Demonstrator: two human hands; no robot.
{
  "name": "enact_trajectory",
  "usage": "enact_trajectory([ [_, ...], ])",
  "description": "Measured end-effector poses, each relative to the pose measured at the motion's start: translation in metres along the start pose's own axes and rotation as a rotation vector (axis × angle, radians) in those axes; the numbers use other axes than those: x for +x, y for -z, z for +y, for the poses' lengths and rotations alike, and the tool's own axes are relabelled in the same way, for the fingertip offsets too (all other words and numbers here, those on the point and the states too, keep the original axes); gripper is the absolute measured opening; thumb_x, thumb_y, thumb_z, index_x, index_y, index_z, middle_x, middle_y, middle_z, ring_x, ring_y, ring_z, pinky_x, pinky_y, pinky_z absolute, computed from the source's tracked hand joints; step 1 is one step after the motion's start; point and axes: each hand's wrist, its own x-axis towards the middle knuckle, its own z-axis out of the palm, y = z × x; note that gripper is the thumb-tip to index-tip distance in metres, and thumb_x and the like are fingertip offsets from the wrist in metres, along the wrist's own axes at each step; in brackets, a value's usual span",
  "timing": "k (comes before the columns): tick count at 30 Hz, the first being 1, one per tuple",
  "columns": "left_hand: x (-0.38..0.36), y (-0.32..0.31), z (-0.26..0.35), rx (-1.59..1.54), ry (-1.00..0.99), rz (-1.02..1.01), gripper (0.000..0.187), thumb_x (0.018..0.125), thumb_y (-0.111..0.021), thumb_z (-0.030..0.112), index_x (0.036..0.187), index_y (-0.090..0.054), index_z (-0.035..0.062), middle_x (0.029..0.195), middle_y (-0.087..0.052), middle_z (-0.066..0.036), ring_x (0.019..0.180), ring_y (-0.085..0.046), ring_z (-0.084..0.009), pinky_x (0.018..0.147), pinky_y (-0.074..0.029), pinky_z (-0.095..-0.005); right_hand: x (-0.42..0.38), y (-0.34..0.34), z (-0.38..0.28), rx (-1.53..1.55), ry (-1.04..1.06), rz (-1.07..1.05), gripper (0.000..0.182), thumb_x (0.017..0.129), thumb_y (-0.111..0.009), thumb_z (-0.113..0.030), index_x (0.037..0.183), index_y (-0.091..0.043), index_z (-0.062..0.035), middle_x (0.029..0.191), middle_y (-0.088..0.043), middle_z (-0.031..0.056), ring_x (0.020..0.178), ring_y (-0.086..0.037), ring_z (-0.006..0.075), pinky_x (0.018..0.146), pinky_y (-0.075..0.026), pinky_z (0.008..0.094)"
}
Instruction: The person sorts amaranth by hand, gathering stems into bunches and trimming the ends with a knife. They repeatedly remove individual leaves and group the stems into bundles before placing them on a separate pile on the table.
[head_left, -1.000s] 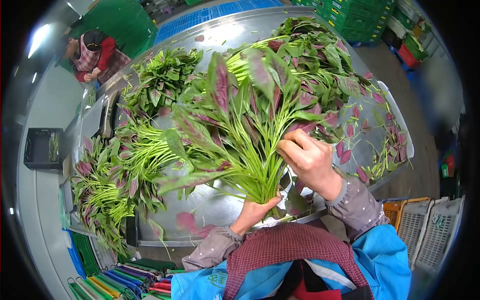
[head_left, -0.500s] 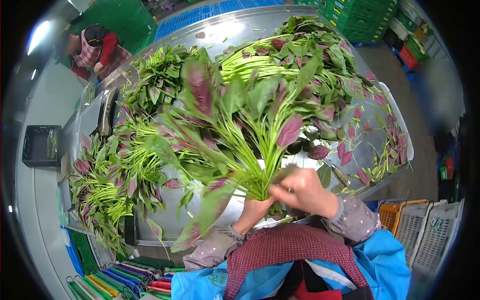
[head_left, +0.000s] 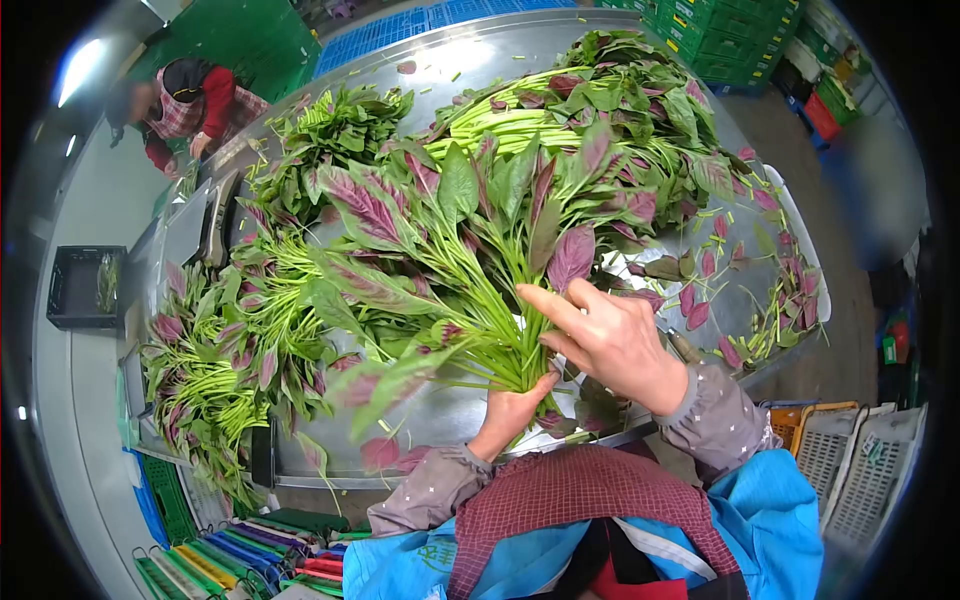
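A bunch of amaranth greens [head_left: 490, 290], green stems with purple-centred leaves, fans out in front of me. My left hand [head_left: 508, 412] is wrapped round the lower stems and holds the bunch upright, leaning a little away from me. Against the bunch's right side is my right hand [head_left: 625, 345], its index finger stretched over the stems and its thumb apart from it. Nothing shows held in that hand. Just behind it lies a knife [head_left: 685, 348], its handle partly visible on the metal table [head_left: 325, 440].
A large amaranth pile [head_left: 620, 110] covers the table's far side; more bunches [head_left: 230, 350] lie left, beside a scale [head_left: 195, 225]. Loose leaves and a white tray [head_left: 800, 230] are at right. A co-worker [head_left: 195, 110] stands far left. Crates [head_left: 870, 450] stand lower right.
My right hand has opened from a closed pinch near the stem base and moved slightly up and right. More loose leaves lie on the table near my left forearm.
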Motion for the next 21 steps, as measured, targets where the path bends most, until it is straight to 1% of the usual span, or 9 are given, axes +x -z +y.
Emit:
enact_trajectory([
  [3,0.000,0.002,-0.002,-0.046,0.007,-0.036,0.016,0.077,-0.064,0.007,0.091,-0.058,0.0010,0.083,-0.061,-0.004,0.078,-0.056,-0.0145,0.071,-0.045,-0.0283,0.001,-0.005,0.010,-0.119,0.024,-0.067,0.050,0.063,-0.064,-0.010,0.113,-0.054,-0.0149,0.075,-0.047,0.0032,0.060,-0.057,0.0165,0.044,-0.044,0.0297],
  [4,0.001,0.002,-0.002,-0.050,0.008,-0.034,0.016,0.077,-0.064,0.007,0.091,-0.058,0.0010,0.083,-0.061,-0.004,0.078,-0.056,-0.0145,0.071,-0.045,-0.0283,-0.002,-0.010,0.015,-0.123,0.053,-0.063,0.047,0.065,-0.059,-0.007,0.111,-0.056,-0.0152,0.079,-0.049,0.0033,0.061,-0.058,0.0159,0.045,-0.045,0.0279],
  [5,0.001,0.002,-0.002,-0.053,0.000,-0.027,0.016,0.077,-0.064,0.007,0.091,-0.058,0.0009,0.084,-0.061,-0.004,0.078,-0.057,-0.0143,0.071,-0.045,-0.0282,-0.003,-0.010,0.017,-0.125,0.056,-0.067,0.047,0.065,-0.059,-0.007,0.111,-0.056,-0.0152,0.079,-0.049,0.0033,0.061,-0.058,0.0159,0.045,-0.045,0.0279],
  [7,0.002,0.001,-0.003,-0.059,-0.004,-0.019,0.017,0.077,-0.065,0.008,0.091,-0.059,0.0008,0.085,-0.061,-0.005,0.079,-0.057,-0.0142,0.071,-0.045,-0.0282,-0.004,-0.010,0.020,-0.117,0.120,0.055,0.038,0.068,-0.055,-0.004,0.105,-0.059,-0.0129,0.082,-0.052,0.0033,0.062,-0.059,0.0152,0.046,-0.046,0.0263],
  [10,0.002,0.001,-0.004,-0.001,0.025,-0.030,0.017,0.076,-0.065,0.008,0.091,-0.059,0.0007,0.084,-0.061,-0.005,0.078,-0.057,-0.0142,0.071,-0.045,-0.0283,-0.003,-0.019,0.034,-0.107,0.183,0.157,0.034,0.064,-0.057,-0.004,0.097,-0.061,-0.0104,0.085,-0.054,0.0039,0.063,-0.059,0.0145,0.047,-0.046,0.0255],
  [12,0.001,0.000,-0.005,-0.084,0.054,-0.034,0.023,0.078,-0.065,0.007,0.097,-0.056,0.0000,0.087,-0.059,-0.003,0.081,-0.055,-0.0126,0.074,-0.044,-0.0271,0.001,-0.012,0.031,-0.048,0.154,0.166,0.033,0.063,-0.059,-0.004,0.095,-0.061,-0.0096,0.085,-0.054,0.0040,0.062,-0.058,0.0150,0.047,-0.045,0.0258],
  [14,0.001,0.003,-0.009,-0.021,0.041,-0.045,0.023,0.078,-0.065,0.007,0.098,-0.056,-0.0002,0.087,-0.060,-0.003,0.082,-0.055,-0.0128,0.075,-0.044,-0.0273,0.004,-0.008,0.030,0.004,0.120,0.178,0.032,0.059,-0.065,-0.006,0.091,-0.060,-0.0078,0.086,-0.054,0.0044,0.065,-0.058,0.0163,0.047,-0.045,0.0272],
  [19,0.002,0.003,-0.008,0.082,0.025,-0.079,0.023,0.078,-0.064,0.006,0.098,-0.056,-0.0004,0.088,-0.060,-0.004,0.083,-0.055,-0.0132,0.076,-0.044,-0.0279,0.017,-0.008,0.030,-0.098,0.109,0.225,0.025,0.061,-0.063,-0.007,0.085,-0.056,-0.0066,0.088,-0.054,0.0043,0.071,-0.057,0.0166,0.048,-0.045,0.0286],
  [21,0.002,0.002,-0.011,0.063,-0.036,-0.076,0.022,0.078,-0.063,0.007,0.098,-0.056,-0.0003,0.088,-0.060,-0.004,0.083,-0.056,-0.0142,0.076,-0.044,-0.0287,0.013,-0.009,0.027,-0.099,0.128,0.133,0.018,0.062,-0.060,-0.007,0.078,-0.051,-0.0055,0.090,-0.054,0.0053,0.069,-0.057,0.0179,0.049,-0.046,0.0294],
])
